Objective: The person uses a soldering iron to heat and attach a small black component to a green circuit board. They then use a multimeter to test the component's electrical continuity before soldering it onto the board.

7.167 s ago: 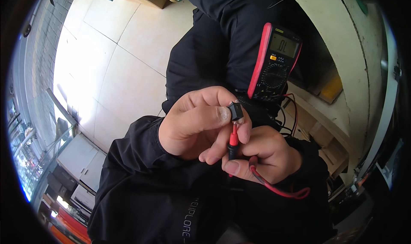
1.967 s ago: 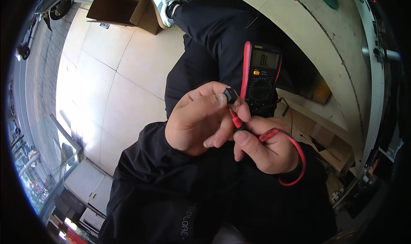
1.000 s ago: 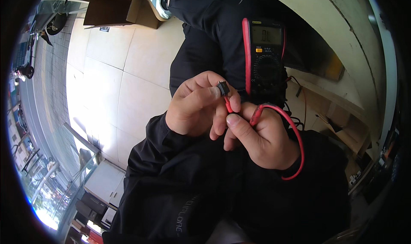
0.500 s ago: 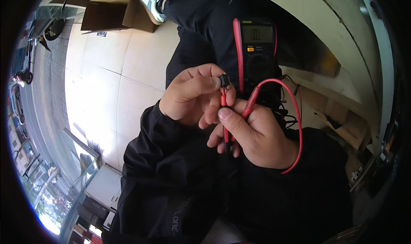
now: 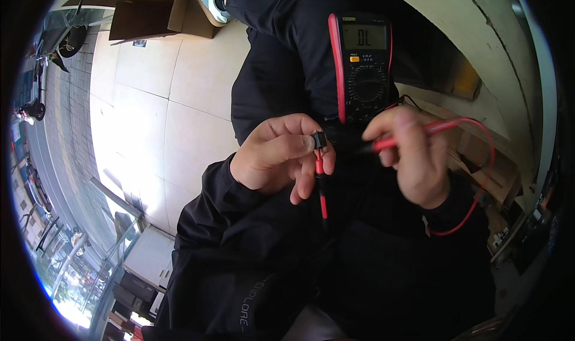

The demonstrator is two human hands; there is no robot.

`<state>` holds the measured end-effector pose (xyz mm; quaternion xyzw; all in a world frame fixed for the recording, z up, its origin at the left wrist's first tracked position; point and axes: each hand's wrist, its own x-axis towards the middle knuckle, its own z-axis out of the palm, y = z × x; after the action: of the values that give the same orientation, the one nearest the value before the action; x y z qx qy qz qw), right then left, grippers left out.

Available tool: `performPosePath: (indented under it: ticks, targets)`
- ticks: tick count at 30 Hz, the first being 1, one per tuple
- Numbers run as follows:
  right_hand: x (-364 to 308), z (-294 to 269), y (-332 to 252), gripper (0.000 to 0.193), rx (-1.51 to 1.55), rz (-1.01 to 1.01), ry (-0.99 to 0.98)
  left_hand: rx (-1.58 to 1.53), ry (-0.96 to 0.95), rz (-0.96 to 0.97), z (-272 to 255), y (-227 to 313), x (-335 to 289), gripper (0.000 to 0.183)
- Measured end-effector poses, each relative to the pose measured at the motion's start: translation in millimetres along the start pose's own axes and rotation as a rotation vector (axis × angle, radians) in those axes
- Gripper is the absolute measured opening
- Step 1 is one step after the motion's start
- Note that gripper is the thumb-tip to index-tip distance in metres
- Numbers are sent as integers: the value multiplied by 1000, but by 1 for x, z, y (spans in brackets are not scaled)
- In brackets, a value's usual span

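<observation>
The left hand (image 5: 272, 158) is closed in a pinch on a small black part (image 5: 320, 140), from which a short red-and-black lead (image 5: 321, 185) hangs down. A red probe (image 5: 395, 140) with its looping red wire (image 5: 479, 191) is gripped in the curled right hand (image 5: 413, 155), its dark tip pointed toward the part. A multimeter (image 5: 363, 65) is propped on the lap just beyond both hands.

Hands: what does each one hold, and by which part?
Left hand pinches a small black part at its sides; right hand grips a red probe mid-shaft.
</observation>
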<state>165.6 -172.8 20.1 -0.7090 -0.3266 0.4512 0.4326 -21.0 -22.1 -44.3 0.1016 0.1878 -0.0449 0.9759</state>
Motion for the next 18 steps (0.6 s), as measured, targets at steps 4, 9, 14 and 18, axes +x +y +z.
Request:
performPosePath:
  ticks: [4, 9, 14, 18]
  targets:
    - [14, 3, 11, 35, 389, -232, -41, 7, -22, -1, 3, 0, 0, 16]
    - [16, 15, 14, 18, 489, -246, -54, 40, -44, 32, 12, 0, -4, 18]
    - [14, 19, 12, 14, 618, -251, -46, 63, -66, 51, 18, 0, -6, 19]
    - [13, 18, 11, 14, 634, -241, -53, 74, -89, 71, 19, -1, -6, 19]
